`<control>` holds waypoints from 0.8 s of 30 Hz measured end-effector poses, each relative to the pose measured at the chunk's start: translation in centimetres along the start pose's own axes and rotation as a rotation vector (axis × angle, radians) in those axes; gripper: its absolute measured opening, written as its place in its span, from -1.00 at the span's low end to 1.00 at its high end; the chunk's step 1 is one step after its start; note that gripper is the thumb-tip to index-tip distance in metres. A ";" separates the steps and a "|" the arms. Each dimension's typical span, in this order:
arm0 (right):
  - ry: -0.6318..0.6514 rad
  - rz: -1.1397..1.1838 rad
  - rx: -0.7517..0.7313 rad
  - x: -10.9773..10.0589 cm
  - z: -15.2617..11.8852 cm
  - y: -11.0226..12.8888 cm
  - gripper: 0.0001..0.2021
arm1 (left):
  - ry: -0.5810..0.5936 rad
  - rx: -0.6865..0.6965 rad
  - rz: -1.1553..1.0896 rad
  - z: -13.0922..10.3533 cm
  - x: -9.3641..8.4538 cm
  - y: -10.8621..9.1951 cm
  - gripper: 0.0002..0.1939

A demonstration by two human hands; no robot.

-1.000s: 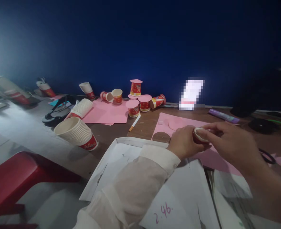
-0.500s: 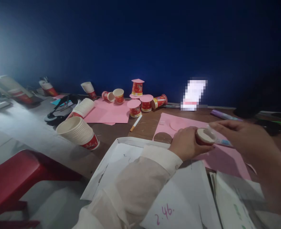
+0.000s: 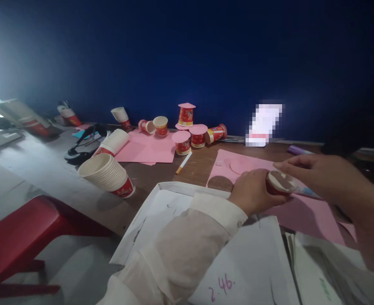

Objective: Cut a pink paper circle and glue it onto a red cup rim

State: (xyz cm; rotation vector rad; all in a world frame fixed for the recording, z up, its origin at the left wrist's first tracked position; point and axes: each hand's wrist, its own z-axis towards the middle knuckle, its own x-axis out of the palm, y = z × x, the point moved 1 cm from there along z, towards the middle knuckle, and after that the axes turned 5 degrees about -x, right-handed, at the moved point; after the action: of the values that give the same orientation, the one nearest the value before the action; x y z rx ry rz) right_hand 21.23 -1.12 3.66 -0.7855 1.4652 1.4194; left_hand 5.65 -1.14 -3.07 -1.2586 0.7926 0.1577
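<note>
My left hand (image 3: 253, 192) is wrapped round a small red paper cup (image 3: 281, 182), whose pale round end faces up. Over the cup's far right edge, my right hand (image 3: 314, 169) has thumb and forefinger pressed together; what they pinch, if anything, is too small to make out. Beneath both hands lies a pink sheet (image 3: 314, 216) with a round hole cut in it. A pink disc (image 3: 239, 165) rests on its far part. Farther back, several red cups (image 3: 183, 144) carry pink discs, one of them raised on top of the others.
A stack of paper cups (image 3: 106, 173) leans at the left, near a second stack (image 3: 115, 142). A white box lid (image 3: 161, 212) lies in front, a cigarette (image 3: 183, 163) behind it. A red stool (image 3: 24, 237) stands at lower left. A bright blurred screen (image 3: 264, 125) stands at the back.
The view has shifted slightly, so most things appear a little to the right. My right hand's fingertips have moved a little left relative to the cup, which my left hand still holds.
</note>
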 end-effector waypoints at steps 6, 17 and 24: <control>0.050 -0.102 -0.067 -0.4 0.2 1.0 -0.63 | 0.003 0.010 -0.013 0.0 0.0 0.1 -0.54; 0.026 -0.251 -0.174 0.4 0.7 0.0 -0.62 | 0.074 -0.066 -0.094 -0.3 -0.6 -0.5 -0.51; 0.056 -0.299 -0.096 -0.3 -1.2 2.3 -0.75 | 0.078 -0.065 -0.140 -0.3 -0.5 -0.4 -0.52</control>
State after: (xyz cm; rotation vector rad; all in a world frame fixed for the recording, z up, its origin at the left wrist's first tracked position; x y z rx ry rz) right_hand 19.08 -2.00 4.71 -1.0643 1.2662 1.2537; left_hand 5.34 -1.42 -2.42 -1.3836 0.7686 0.0217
